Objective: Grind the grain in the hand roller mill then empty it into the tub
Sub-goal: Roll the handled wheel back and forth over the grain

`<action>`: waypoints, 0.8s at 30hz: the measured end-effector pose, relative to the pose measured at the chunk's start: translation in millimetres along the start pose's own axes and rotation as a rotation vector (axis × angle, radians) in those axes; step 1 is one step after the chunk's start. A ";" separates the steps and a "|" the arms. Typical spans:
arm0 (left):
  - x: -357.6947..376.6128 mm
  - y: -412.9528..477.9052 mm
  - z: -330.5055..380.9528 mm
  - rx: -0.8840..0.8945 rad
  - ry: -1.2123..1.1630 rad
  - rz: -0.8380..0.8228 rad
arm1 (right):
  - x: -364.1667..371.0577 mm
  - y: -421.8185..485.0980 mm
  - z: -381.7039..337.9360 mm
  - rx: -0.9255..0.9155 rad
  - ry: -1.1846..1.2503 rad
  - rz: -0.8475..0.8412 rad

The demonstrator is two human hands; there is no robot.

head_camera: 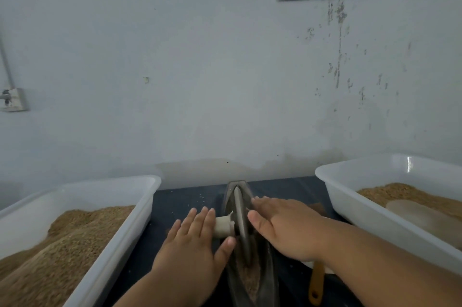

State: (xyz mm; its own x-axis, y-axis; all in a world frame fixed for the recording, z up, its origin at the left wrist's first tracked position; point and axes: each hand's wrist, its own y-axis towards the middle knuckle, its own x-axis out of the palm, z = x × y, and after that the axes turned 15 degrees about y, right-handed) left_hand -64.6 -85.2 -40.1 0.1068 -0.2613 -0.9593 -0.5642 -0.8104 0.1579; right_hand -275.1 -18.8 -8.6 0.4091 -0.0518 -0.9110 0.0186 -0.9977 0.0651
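We see one mill (265, 279) at near centre: a dark, boat-shaped metal trough holding one thin metal disc (241, 219) upright on a pale cylindrical axle (223, 225). There are two hands. The left hand (192, 244) lies flat on the axle, fingers straight and together. The right hand (282, 226) lies equally flat, right of the disc. Two smooth white plastic tubs, the left tub (120, 244) and the right tub (350, 189), hold tan, granular grain (62, 244). One wooden handle (316, 284) lies near right.

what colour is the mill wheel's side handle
Cream-white, the short cylindrical side handle; head view shows it.
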 end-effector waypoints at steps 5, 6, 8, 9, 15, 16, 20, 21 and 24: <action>-9.0 -17.9 2.9 0.024 0.052 -0.009 | -2.6 -20.6 -3.7 0.007 0.042 -0.051; -8.4 -14.9 2.4 0.024 0.050 -0.013 | -0.9 -16.7 -2.0 0.008 0.037 -0.049; -4.9 -3.0 1.3 0.019 0.046 -0.018 | 4.2 -2.6 4.4 0.020 0.025 -0.032; -2.2 5.8 0.8 0.011 0.043 -0.019 | 6.3 7.7 9.1 0.032 0.021 -0.012; 6.4 80.0 -1.9 -0.064 0.018 -0.030 | 3.8 84.1 33.2 0.105 0.005 0.114; 4.7 92.3 -3.6 -0.073 0.021 -0.035 | 0.5 93.9 34.9 0.114 0.025 0.125; -4.9 123.1 -9.6 -0.061 0.000 -0.053 | -8.0 113.9 39.1 0.153 0.078 0.160; -5.7 124.2 -10.4 -0.050 -0.001 -0.051 | -8.0 112.9 39.7 0.153 0.092 0.158; -3.0 110.0 -9.6 -0.008 0.016 -0.034 | -3.1 95.8 39.5 0.125 0.140 0.123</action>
State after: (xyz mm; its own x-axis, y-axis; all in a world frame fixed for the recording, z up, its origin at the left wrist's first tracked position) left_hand -119.1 -178.6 -17.6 0.1386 -0.2421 -0.9603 -0.5535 -0.8230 0.1276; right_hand -310.7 -116.0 -15.6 0.5242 -0.1756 -0.8333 -0.1491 -0.9823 0.1133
